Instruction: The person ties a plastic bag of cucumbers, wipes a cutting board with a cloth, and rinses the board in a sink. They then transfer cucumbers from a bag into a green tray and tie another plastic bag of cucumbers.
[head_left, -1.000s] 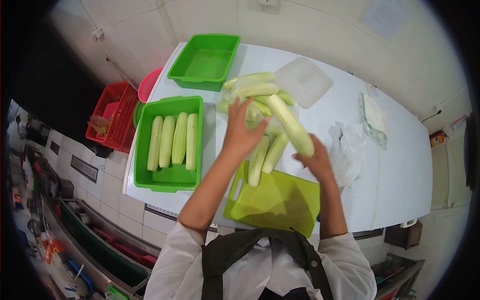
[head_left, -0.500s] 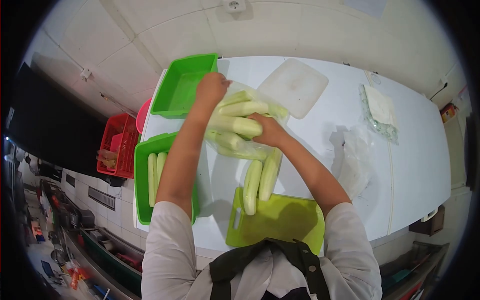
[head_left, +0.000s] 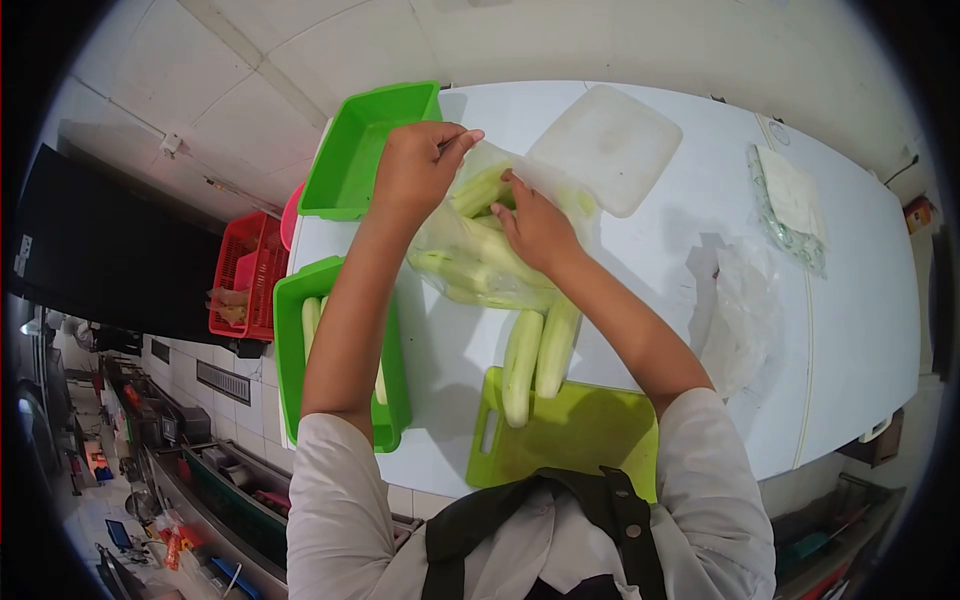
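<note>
My left hand (head_left: 418,170) pinches the edge of a clear plastic bag (head_left: 440,235) and holds it up at its far left side. Inside the bag lie several long, pale green vegetables (head_left: 500,247) that look like peeled cucumbers. At the bag's mouth is my right hand (head_left: 540,228), thumb and fingers apart, just over the vegetables with none in its grasp. Two more of these pale green vegetables (head_left: 523,365) lie side by side below the bag, their near ends resting on a green cutting board (head_left: 600,440).
On the left stand two green bins, the far one (head_left: 345,165) bare inside, the near one (head_left: 398,405) holding several vegetables. A translucent board (head_left: 612,150) lies at the back. To the right are a crumpled plastic bag (head_left: 740,325) and a packet (head_left: 785,205). A red basket (head_left: 255,270) stands beyond the table's left edge.
My right hand has let go of a vegetable in the bag and moved up towards the bag's mouth, fingers spreading. My left hand has lifted the bag's edge slightly. The view has shifted.
</note>
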